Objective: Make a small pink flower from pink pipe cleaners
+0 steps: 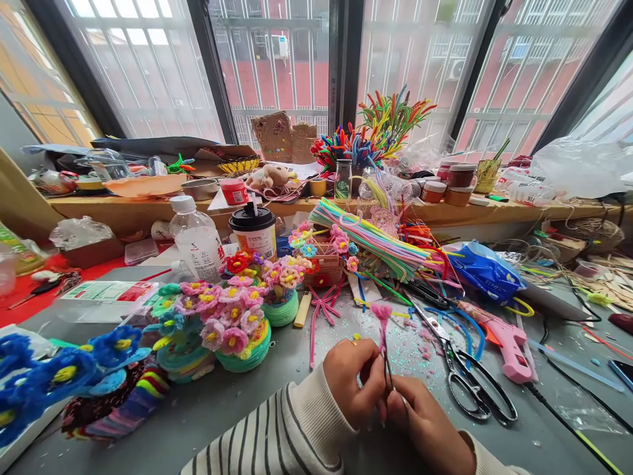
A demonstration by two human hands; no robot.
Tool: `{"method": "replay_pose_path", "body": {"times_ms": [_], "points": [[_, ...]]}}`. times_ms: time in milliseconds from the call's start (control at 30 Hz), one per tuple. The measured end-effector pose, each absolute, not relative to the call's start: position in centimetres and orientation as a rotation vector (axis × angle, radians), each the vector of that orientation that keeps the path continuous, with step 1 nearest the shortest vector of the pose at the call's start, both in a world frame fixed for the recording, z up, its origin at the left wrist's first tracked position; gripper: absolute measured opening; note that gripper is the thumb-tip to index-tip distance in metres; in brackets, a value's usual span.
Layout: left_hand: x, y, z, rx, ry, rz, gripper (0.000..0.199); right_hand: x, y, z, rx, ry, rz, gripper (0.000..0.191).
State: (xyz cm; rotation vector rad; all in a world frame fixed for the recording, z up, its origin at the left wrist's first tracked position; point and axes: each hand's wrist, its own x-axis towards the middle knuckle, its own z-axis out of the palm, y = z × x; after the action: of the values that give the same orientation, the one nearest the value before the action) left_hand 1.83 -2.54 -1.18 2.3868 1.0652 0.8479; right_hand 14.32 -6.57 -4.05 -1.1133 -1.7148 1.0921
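Between my hands stands a pink fuzzy pipe cleaner piece (382,313), its tuft at the top and a thin dark stem below. My left hand (352,377) pinches it at the stem, fingers closed. My right hand (426,417) is closed just below and to the right, with its thumb and fingers on the thin dark strands that run down from the piece. Whether those strands are bare wire or a slim tool I cannot tell. Pink fluff and glitter lie scattered on the grey table (297,422) behind my hands.
Scissors (448,346) and a pink glue gun (512,349) lie on the right. Pipe cleaner flowers (237,310) in pots fill the left, with a plastic bottle (195,241) and a lidded cup (253,231) behind. A pipe cleaner bundle (366,237) lies at the back.
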Motion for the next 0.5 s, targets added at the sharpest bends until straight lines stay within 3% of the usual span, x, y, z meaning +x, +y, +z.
{"method": "replay_pose_path", "body": {"times_ms": [500], "points": [[1.86, -2.68, -0.93, 2.41, 1.068, 0.824, 0.021, 14.17, -6.63, -4.18, -1.23, -1.744, 0.916, 0.054]]}}
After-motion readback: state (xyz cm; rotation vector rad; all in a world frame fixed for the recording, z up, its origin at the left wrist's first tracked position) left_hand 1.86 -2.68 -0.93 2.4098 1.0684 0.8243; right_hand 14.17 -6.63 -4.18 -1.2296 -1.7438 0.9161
